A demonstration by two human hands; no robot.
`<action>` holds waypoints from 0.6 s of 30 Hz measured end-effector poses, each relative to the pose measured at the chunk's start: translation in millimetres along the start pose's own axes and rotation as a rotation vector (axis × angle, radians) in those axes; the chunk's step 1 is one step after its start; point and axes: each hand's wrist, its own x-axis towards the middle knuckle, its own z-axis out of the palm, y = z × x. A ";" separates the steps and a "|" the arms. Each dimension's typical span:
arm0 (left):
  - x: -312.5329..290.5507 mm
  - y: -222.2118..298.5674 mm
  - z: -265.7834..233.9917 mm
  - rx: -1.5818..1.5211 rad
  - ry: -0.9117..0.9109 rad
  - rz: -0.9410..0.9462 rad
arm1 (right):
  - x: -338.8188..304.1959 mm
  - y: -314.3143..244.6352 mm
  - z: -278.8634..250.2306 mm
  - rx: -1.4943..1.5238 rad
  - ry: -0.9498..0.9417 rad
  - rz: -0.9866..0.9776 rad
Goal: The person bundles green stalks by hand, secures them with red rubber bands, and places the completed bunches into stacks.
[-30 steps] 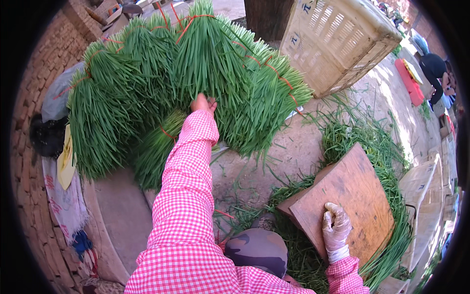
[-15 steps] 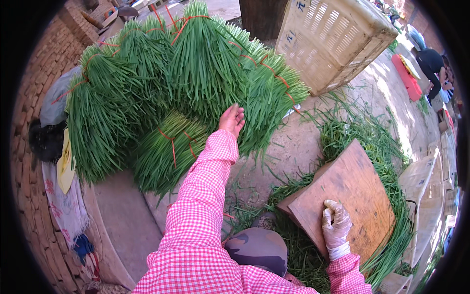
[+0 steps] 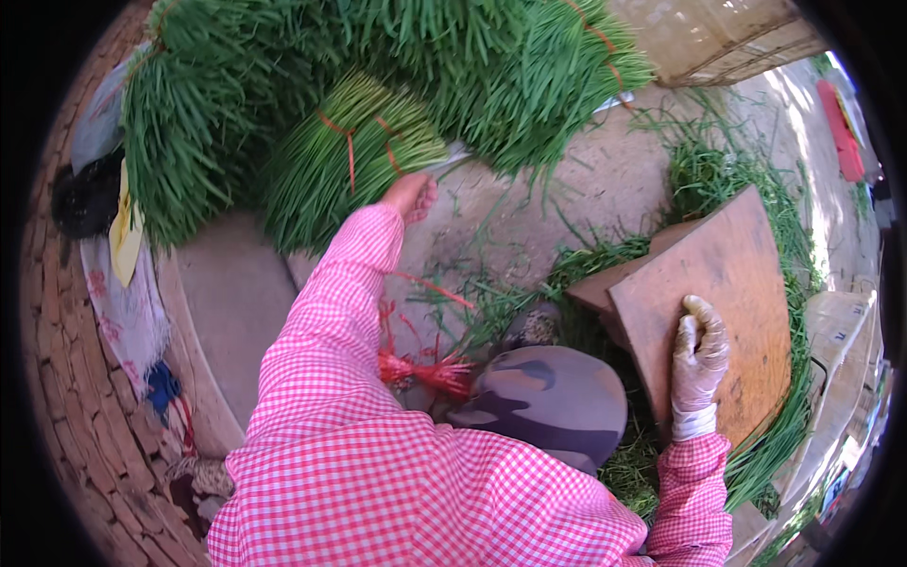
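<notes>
My bare left hand (image 3: pixel 411 196), fingers curled in, is at the right edge of a small bundle of green chives (image 3: pixel 364 146) tied with red bands. Whether anything is inside its fingers is hidden. A pale flat strip (image 3: pixel 453 156) lies just beyond it. My right hand (image 3: pixel 701 354), in a dirty thin glove, lies on a tilted wooden board (image 3: pixel 746 283) at the right, fingers loosely bent and apart, with nothing seen in them. Between my left forearm and my knee hangs a bunch of red ties (image 3: pixel 435 373).
Larger tied bundles of chives (image 3: pixel 557 94) are heaped at the back. Loose green leaves (image 3: pixel 727 170) surround the board. A beige plastic crate (image 3: pixel 727 38) stands at the back right, beyond my camouflage-clad knee (image 3: pixel 557 397). A brick wall (image 3: pixel 71 378) borders the left.
My left hand has drawn back from the large bundles to beside the small one, its fingers curling in more. My view has tilted down. My right hand stays on the board.
</notes>
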 end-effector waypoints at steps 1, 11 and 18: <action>-16.9 -31.8 -22.4 0.119 0.003 -0.001 | -1.1 1.6 -1.1 0.041 -0.013 0.043; -126.5 -214.7 -67.5 0.534 0.608 0.450 | -4.0 9.9 2.3 0.031 -0.057 -0.012; -213.7 -213.8 -56.4 1.270 -0.135 0.748 | -2.7 4.7 3.2 0.032 -0.040 0.018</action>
